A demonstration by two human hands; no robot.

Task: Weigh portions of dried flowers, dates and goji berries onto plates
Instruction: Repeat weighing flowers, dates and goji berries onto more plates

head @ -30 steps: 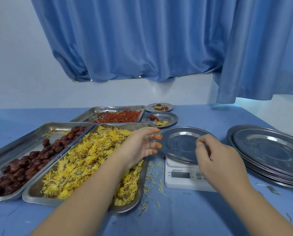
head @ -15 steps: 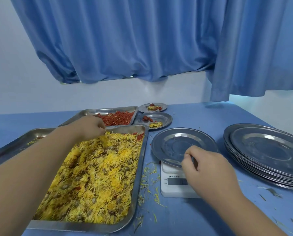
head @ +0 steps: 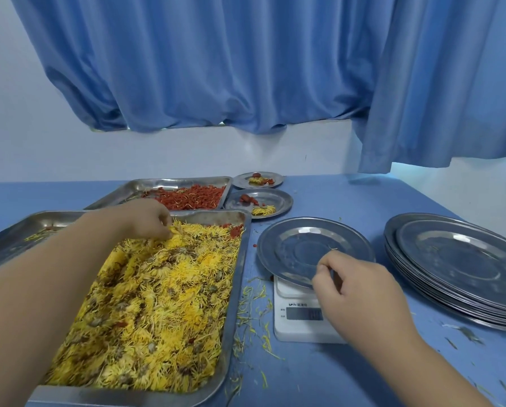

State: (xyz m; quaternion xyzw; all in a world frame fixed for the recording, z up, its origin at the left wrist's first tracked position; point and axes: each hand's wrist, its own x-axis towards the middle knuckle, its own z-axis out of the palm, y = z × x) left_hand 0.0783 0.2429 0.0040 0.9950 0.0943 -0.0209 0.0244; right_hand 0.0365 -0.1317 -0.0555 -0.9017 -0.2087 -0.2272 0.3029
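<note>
Left hand (head: 149, 220) pinches flowers (head: 163, 304) at the tray's (head: 241, 274) far end. Right hand (head: 360, 292) pinches the near rim of the plate (head: 298, 248) on the scale (head: 293, 327).

L hand (head: 146, 218): fingertips sunk in dried flowers (head: 163, 289) at tray's 12 o'clock, tips not visible. L forearm covered most of third tray (head: 17, 239) at 9 o'clock; contents hidden, tray cut by frame edge. Flower tray (head: 234, 289) was cut at its 6 o'clock end. R hand (head: 360, 292) gripped plate (head: 304, 248) at 6 o'clock rim, hiding that rim and part of scale (head: 293, 327) display; digits blurred, unreadable. Scale top hidden under plate. Plate stack (head: 457, 259) at 3 o'clock was cut by edge; count undeterminable.
</note>
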